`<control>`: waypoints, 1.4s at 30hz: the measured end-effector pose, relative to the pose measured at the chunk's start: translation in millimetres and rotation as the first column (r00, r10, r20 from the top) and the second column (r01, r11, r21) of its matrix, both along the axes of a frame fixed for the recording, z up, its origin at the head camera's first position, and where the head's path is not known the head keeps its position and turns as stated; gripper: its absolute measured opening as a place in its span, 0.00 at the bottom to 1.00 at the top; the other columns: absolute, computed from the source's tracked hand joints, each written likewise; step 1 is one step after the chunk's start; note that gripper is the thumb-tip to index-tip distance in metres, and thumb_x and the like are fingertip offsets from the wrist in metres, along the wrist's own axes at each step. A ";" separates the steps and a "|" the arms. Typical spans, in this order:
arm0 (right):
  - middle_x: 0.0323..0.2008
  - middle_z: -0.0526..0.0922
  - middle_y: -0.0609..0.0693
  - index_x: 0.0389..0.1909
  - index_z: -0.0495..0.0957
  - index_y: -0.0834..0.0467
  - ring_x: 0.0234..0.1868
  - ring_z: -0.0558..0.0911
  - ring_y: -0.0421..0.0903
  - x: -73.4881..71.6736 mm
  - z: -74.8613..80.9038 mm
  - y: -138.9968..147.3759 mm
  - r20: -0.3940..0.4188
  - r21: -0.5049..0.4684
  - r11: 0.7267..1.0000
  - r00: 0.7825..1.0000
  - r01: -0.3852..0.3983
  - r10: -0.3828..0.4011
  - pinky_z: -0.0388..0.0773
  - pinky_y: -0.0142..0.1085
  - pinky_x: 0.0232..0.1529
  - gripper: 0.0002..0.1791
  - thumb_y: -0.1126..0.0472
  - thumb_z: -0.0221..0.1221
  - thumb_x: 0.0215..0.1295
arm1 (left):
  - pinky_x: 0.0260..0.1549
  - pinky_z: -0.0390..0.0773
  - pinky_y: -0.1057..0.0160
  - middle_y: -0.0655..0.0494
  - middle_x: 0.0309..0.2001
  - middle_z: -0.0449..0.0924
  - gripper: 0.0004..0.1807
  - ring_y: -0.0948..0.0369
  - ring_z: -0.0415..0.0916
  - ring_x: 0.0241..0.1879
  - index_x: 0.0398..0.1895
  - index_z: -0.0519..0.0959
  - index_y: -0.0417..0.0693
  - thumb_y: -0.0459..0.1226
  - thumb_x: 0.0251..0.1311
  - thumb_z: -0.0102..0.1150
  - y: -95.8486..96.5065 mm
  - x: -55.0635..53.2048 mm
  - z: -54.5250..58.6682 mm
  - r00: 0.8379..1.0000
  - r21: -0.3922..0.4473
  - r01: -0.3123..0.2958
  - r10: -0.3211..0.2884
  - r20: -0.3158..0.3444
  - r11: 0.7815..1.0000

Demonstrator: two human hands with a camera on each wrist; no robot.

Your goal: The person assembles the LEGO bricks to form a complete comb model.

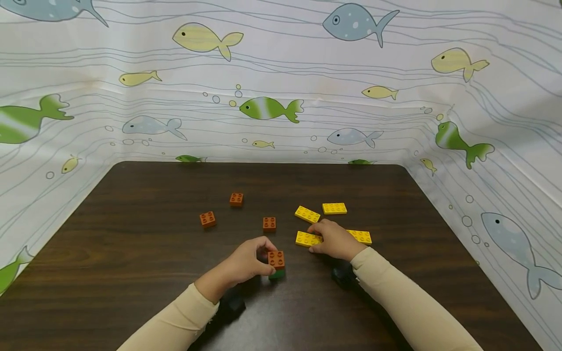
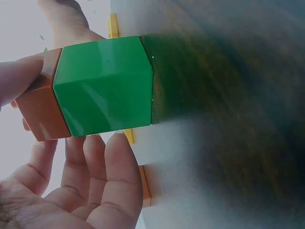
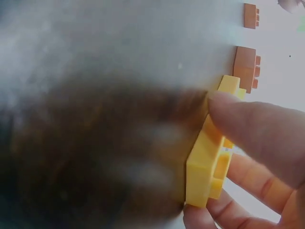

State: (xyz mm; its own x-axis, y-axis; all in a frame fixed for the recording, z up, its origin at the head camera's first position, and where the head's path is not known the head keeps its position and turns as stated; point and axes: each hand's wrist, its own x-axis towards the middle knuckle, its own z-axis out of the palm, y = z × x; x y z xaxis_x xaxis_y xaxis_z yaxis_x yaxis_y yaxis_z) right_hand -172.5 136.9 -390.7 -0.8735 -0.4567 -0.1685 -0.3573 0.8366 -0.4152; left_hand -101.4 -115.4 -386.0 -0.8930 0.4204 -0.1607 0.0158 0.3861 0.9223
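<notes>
1. Nearest, cream sleeves (image 1: pixel 169 321) cover the person's forearms, with a dark device (image 1: pixel 232 304) under the left wrist and another dark device (image 1: pixel 344 274) beneath the right.
2. The left hand (image 1: pixel 246 261) is partly closed, its thumb and curled fingers pinching a four-stud orange brick (image 1: pixel 276 259).
3. That brick sits on top of a green block (image 2: pixel 105 88), which stands upright on the dark wood-grain table (image 1: pixel 131 273) (the left wrist view shows its smooth, angled faces best).
4. Ahead and to the right, the right hand (image 1: pixel 335 239) is bent into a pinch, thumb and fingers on opposite sides of an eight-stud yellow brick (image 1: pixel 306 239) lying flat on the table.
5. Just beside that hand, on its right, lies a second yellow brick (image 1: pixel 361 237), partly hidden by it.
6. Past the left hand is a loose orange brick (image 1: pixel 270 224); another orange brick (image 1: pixel 208 220) lies farther left, turned at an angle.
7. Beyond the right hand lie a slanted yellow brick (image 1: pixel 307 214) and a straighter yellow brick (image 1: pixel 334 208), near each other.
8. The farthest orange brick (image 1: pixel 236 200) lies left of those two.
9. Behind the table hangs a white fish-print sheet (image 1: pixel 281 73) (green, yellow and blue fish among wavy lines).
</notes>
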 end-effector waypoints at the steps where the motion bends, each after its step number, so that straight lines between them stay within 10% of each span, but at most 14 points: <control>1: 0.42 0.76 0.49 0.54 0.79 0.57 0.42 0.74 0.45 0.2 0.3 0.2 -0.001 0.001 1.000 1.000 0.001 -0.001 0.74 0.43 0.48 0.24 0.56 0.69 0.56 | 0.31 0.70 0.60 0.49 0.38 0.74 0.19 0.55 0.68 0.38 0.45 0.75 0.40 0.29 0.49 0.68 0.3 -0.1 0.5 1.000 -0.002 -0.001 0.001 0.001 1.000; 42: 0.46 0.76 0.48 0.55 0.77 0.56 0.42 0.73 0.44 19.5 21.3 -12.0 -0.064 -0.195 0.973 0.992 -0.121 0.110 0.74 0.41 0.48 0.21 0.55 0.65 0.61 | 0.34 0.72 0.59 0.51 0.40 0.74 0.18 0.55 0.68 0.40 0.43 0.75 0.42 0.29 0.48 0.69 3.3 -0.1 1.2 1.000 -0.039 -0.028 0.028 -0.011 0.999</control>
State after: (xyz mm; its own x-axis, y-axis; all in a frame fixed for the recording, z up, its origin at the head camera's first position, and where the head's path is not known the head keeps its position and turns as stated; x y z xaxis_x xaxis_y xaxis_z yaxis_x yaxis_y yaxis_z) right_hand -153.1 125.0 -369.4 -0.8181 -0.5747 -0.0200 -0.4724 0.6915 -0.5465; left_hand -101.5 -112.1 -384.8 -0.9059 0.3890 -0.1674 0.0140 0.4227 0.9062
